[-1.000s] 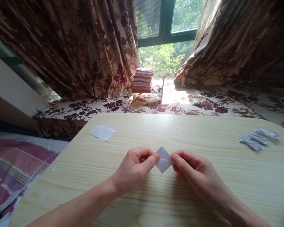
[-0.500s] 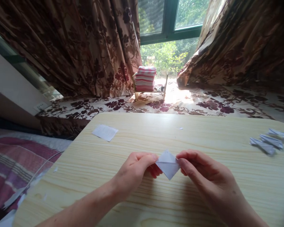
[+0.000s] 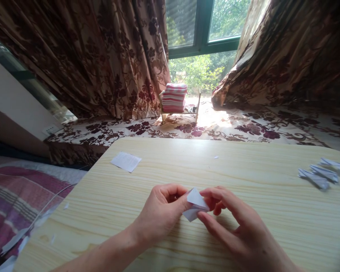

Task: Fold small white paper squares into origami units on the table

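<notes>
A small white folded paper (image 3: 197,200) is between my two hands above the wooden table (image 3: 102,211). My left hand (image 3: 166,207) pinches its left side, thumb on top and the other fingers mostly hidden behind it. On the opposite side, my right hand (image 3: 229,215) touches the paper with the thumb at the lower edge and the index finger near the upper edge, the two spread around it. The paper is diamond-like and tilted, with a crease across its middle and its flaps slightly apart.
A flat paper piece (image 3: 126,161) lies at the table's far left. Several folded paper pieces (image 3: 324,173) rest at the far right. Beyond the table, a small rack (image 3: 197,109) holds striped folded cloths (image 3: 174,98) before the window. Paper scraps (image 3: 53,238) lie near the left edge.
The folded paper has turned and shifted slightly left and down. My right thumb has moved to its lower edge and the index finger to its top; the fingers are wider apart.
</notes>
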The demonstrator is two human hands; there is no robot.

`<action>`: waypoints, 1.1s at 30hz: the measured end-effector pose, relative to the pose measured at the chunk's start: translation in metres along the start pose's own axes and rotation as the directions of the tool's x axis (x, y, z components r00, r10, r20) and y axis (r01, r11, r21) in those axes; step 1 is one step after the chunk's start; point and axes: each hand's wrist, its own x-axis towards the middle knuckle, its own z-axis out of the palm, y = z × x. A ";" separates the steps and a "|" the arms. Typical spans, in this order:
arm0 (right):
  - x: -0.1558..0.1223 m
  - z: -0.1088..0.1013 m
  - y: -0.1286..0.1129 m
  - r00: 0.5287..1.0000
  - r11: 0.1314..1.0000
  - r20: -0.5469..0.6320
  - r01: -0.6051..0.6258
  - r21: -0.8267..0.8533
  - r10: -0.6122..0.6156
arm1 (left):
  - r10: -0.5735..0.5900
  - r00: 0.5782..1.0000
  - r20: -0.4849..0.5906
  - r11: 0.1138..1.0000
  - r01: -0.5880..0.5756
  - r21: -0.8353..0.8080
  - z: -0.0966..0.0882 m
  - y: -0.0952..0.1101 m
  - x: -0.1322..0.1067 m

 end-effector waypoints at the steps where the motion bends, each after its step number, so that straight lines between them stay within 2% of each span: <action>1: 0.000 0.000 0.000 1.000 1.000 0.013 -0.004 -0.005 0.004 | 0.011 1.000 0.004 1.000 -0.011 0.008 0.001 0.000 -0.001; 8: 0.004 -0.005 -0.003 0.997 0.997 0.074 0.000 0.081 -0.006 | 0.095 0.995 0.035 0.988 -0.098 0.121 0.002 -0.002 -0.004; 11: 0.006 -0.009 -0.005 0.984 0.980 0.115 -0.150 0.130 0.136 | 0.165 0.986 -0.025 0.971 -0.158 0.179 0.000 -0.007 -0.004; 14: 0.007 -0.012 -0.006 0.946 0.931 0.156 -0.312 0.191 0.285 | 0.362 0.931 -0.041 0.895 -0.335 0.296 -0.003 -0.008 -0.006; 17: 0.009 -0.014 -0.005 0.914 0.879 0.206 -0.397 0.263 0.351 | 0.518 0.851 0.089 0.771 -0.509 0.383 -0.004 -0.006 -0.007; 19: 0.009 -0.015 -0.005 0.895 0.847 0.242 -0.436 0.304 0.374 | 0.527 0.841 0.124 0.747 -0.528 0.404 -0.004 -0.004 -0.008; 23: 0.011 -0.015 -0.009 0.872 0.804 0.268 -0.483 0.346 0.409 | 0.519 0.849 0.095 0.752 -0.507 0.421 -0.003 -0.003 -0.007; 26: 0.011 -0.016 -0.012 0.874 0.794 0.261 -0.483 0.369 0.410 | 0.513 0.853 0.099 0.759 -0.504 0.412 -0.003 -0.003 -0.006; 30: 0.011 -0.016 -0.011 0.869 0.781 0.329 -0.482 0.397 0.369 | 0.486 0.867 0.106 0.774 -0.484 0.409 -0.002 -0.003 -0.006; 33: 0.009 -0.015 -0.010 0.879 0.770 0.301 -0.472 0.429 0.371 | 0.465 0.880 0.097 0.783 -0.460 0.419 -0.001 -0.003 -0.007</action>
